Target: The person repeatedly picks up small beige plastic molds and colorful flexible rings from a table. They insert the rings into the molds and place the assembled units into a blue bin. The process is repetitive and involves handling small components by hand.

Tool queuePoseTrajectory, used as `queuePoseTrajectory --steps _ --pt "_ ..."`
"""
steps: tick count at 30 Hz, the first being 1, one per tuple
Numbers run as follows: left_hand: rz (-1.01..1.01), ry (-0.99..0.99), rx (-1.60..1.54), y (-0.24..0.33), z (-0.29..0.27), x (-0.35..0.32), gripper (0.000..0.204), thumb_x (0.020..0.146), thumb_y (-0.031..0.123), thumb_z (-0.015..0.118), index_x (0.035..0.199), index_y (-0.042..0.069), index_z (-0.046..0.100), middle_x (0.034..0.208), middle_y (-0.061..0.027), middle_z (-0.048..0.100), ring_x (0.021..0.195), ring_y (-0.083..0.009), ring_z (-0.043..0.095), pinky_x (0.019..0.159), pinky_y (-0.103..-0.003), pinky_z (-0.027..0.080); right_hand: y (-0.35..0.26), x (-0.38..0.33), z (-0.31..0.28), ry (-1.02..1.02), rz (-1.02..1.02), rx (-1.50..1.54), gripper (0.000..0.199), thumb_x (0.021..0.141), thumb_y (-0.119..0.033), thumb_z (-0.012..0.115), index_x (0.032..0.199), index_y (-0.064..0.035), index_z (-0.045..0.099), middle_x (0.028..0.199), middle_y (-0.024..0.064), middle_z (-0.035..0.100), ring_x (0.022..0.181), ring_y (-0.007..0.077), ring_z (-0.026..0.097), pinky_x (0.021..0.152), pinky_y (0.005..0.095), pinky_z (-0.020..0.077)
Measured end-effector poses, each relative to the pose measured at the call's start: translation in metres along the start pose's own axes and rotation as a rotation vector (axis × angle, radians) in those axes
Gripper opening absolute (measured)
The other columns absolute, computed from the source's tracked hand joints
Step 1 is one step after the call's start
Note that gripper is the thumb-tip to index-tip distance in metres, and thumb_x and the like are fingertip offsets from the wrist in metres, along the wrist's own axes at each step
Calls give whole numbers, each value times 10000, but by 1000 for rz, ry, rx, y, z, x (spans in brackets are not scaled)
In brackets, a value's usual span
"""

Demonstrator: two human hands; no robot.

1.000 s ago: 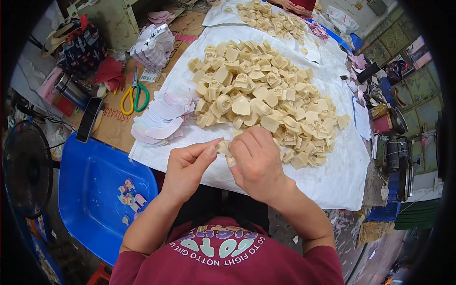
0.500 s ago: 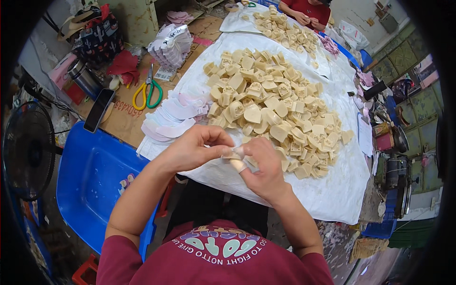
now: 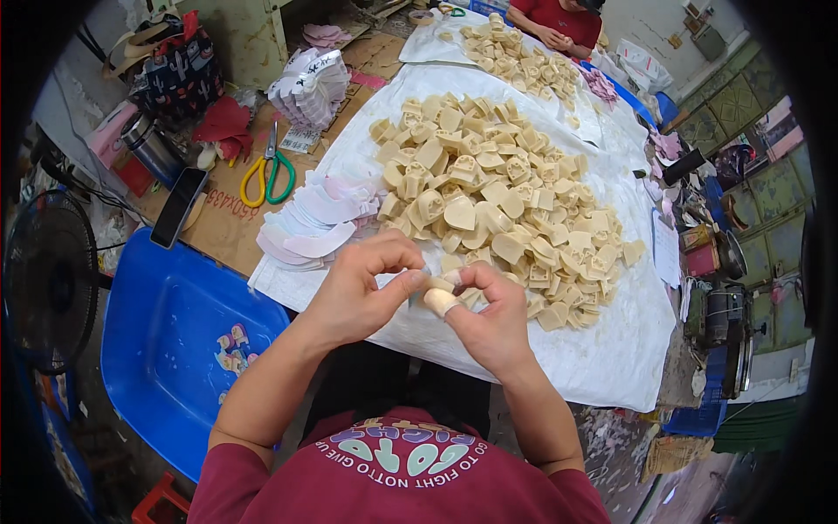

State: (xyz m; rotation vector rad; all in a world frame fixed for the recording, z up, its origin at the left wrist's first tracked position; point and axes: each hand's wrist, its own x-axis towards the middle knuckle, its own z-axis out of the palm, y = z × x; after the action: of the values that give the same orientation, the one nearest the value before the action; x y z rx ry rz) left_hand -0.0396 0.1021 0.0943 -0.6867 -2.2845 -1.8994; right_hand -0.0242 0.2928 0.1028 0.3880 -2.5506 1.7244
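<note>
Over the near edge of the white-covered table, my left hand pinches a small pale piece between thumb and forefinger. My right hand grips it from the other side, its thumb and forefinger tips wrapped in pale coverings. The piece looks like a beige shoe heel with a thin cover, mostly hidden by my fingers. Just beyond lies a big heap of beige shoe heels. Left of it, thin pale pink and white curved cut pieces lie overlapping near my left hand.
A blue tub at left holds several pinkish-white pieces. Scissors with yellow and green handles, a phone and a steel flask lie toward the far left. A fan stands left. Across the table sits a co-worker.
My fingertips have shifted on the small piece, and the right forefinger is more bent. My left forearm has moved right, showing more of the pieces in the tub.
</note>
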Motion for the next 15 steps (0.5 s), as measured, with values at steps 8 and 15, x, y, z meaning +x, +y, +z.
queuePoseTrajectory --steps 8,15 --pt "-59 129 -374 2 20 -25 105 833 -67 606 902 11 591 1072 -103 566 857 -144 590 734 -274 485 -2 5 -14 -65 -293 -185 253 702 -119 776 869 -3 627 814 114 651 741 260 617 719 365 463" --pt "235 256 -335 6 15 -33 249 797 -94 651 997 37 582 1207 -197 492 1061 -270 620 873 -354 523 -12 -12 -5 273 -185 285 512 786 -218 764 1189 45 590 1193 158 630 1110 254 583 977 397 432"
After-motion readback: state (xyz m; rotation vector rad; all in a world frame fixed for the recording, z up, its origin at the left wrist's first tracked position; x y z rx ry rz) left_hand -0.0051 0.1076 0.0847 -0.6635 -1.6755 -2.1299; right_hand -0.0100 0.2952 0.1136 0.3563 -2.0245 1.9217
